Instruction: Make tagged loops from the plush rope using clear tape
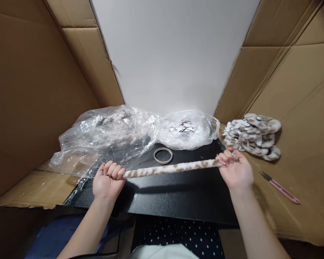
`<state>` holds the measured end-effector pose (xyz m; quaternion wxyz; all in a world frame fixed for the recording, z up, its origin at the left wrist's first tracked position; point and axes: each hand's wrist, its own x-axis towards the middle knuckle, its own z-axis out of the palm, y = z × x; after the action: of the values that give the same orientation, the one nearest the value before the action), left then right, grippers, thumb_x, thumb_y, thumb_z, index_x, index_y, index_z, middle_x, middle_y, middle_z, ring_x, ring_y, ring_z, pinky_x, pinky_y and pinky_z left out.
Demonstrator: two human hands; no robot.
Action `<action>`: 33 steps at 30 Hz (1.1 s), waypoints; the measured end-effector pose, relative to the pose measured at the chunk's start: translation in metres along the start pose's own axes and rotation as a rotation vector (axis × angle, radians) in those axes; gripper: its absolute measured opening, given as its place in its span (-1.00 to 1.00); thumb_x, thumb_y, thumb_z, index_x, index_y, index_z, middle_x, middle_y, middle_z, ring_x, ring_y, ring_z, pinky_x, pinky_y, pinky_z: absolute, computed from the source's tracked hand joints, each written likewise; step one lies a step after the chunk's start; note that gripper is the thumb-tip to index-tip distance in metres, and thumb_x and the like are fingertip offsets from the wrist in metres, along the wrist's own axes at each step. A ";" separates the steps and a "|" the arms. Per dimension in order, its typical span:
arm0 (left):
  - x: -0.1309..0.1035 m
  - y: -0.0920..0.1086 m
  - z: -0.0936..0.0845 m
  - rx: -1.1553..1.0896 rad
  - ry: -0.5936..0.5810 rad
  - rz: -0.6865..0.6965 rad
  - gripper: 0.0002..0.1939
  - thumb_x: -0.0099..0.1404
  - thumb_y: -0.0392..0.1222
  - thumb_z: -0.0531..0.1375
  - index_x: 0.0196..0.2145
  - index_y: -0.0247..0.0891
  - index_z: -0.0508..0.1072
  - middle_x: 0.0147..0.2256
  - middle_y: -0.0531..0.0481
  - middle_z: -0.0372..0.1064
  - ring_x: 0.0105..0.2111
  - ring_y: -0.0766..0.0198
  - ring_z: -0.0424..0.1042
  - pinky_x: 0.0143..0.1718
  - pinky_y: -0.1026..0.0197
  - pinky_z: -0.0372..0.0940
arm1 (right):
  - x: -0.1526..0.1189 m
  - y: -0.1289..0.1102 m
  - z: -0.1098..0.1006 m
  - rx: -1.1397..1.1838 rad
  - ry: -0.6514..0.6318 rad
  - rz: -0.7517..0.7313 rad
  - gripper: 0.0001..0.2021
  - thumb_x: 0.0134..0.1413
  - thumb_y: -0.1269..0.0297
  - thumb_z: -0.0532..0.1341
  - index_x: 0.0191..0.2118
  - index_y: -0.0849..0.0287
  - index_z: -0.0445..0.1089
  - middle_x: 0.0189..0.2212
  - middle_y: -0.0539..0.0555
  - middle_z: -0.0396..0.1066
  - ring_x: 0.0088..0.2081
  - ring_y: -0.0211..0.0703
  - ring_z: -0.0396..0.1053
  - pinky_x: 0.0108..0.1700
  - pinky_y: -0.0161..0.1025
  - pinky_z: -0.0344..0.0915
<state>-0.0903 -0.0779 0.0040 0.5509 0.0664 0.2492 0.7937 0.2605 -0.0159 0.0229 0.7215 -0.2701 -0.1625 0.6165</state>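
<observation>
Nearby, ring (163, 155) behind fur strip (172, 168), plastic bags (108, 138) beyond, snips (280, 187) right

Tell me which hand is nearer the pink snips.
Right. The right hand is just left of the pink snips; the left hand is far across the black table.

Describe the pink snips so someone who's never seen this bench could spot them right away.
Start at the black table, then move right onto the cardboard. Below the pile of spotted fuzzy pieces lie the pink snips, the only slim, pink, pointed tool there.
</observation>
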 end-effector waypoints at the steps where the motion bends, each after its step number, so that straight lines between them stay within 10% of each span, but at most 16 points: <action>1: 0.001 0.000 -0.002 0.002 -0.002 0.009 -0.57 0.45 -0.30 -0.26 -0.60 -0.22 -0.02 -0.73 0.19 -0.20 -0.76 0.41 -0.15 -0.73 0.33 -0.07 | -0.001 0.001 0.000 0.000 -0.007 0.010 -0.79 0.21 0.41 -0.04 -0.45 0.17 0.18 -0.64 -0.16 -0.16 -0.63 -0.36 -0.11 -0.58 -0.43 0.10; 8: 0.008 -0.001 -0.015 0.340 0.024 0.249 -0.78 0.32 -0.42 0.02 -0.46 -0.25 0.29 -0.65 0.17 0.02 -0.68 0.40 0.05 -0.56 0.37 0.18 | 0.004 0.015 0.004 -0.064 -0.140 -0.059 -0.80 0.07 0.43 0.13 -0.49 0.13 0.08 -0.60 -0.15 -0.20 -0.60 -0.35 -0.11 -0.54 -0.42 0.10; 13: -0.016 -0.033 0.005 0.946 -0.138 0.745 -0.70 -0.02 -0.43 0.37 -0.33 -0.18 0.49 -0.14 -0.09 0.34 0.05 0.06 0.25 0.02 0.15 0.25 | -0.006 0.040 0.028 -0.230 -0.310 0.008 -0.95 0.04 0.28 0.10 -0.33 0.07 0.21 -0.55 -0.11 -0.09 -0.55 -0.29 0.03 -0.43 -0.31 0.22; 17: -0.024 -0.102 0.043 0.997 -0.545 0.141 -0.50 0.09 -0.28 0.33 0.00 -0.15 0.36 0.03 -0.15 0.31 0.12 0.05 0.25 0.15 0.06 0.15 | -0.006 0.066 0.042 -0.466 -0.493 0.009 -0.86 0.06 0.18 0.02 -0.27 0.04 0.23 -0.53 -0.06 0.06 -0.48 -0.21 0.18 -0.32 -0.21 0.29; 21: 0.001 -0.158 0.067 0.832 -0.537 -0.356 -0.73 0.21 -0.01 0.21 -0.25 -0.22 0.30 -0.47 0.08 0.28 -0.47 0.31 0.38 -0.32 0.19 0.34 | 0.031 0.073 0.052 -1.045 -0.720 -0.148 -0.83 0.06 0.29 0.09 -0.27 0.12 0.40 -0.43 0.01 0.34 -0.35 -0.18 0.33 -0.21 -0.22 0.30; 25: 0.028 -0.169 0.064 0.690 -0.481 -0.354 -0.56 0.16 0.18 0.21 -0.46 -0.20 0.12 -0.64 0.27 -0.08 -0.71 0.50 -0.04 -0.65 0.39 0.08 | 0.098 0.063 0.071 -1.500 -0.697 -0.238 -0.75 0.14 0.37 0.08 -0.16 0.22 0.48 -0.26 0.11 0.50 -0.20 -0.16 0.43 -0.11 -0.24 0.32; 33: 0.037 -0.160 0.049 0.602 -0.499 -0.386 -0.49 0.12 0.24 0.21 -0.50 -0.20 0.08 -0.66 0.28 -0.15 -0.73 0.52 -0.16 -0.72 0.42 -0.08 | 0.174 0.084 0.075 -2.081 -0.498 -0.162 -0.86 0.02 0.43 0.27 -0.25 0.19 0.53 -0.20 0.17 0.54 -0.09 -0.04 0.45 -0.05 -0.23 0.30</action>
<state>0.0486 0.0144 -0.0348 0.6886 0.3659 0.3368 0.5278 0.1830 0.1764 0.0159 0.1223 -0.6073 -0.7679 0.1631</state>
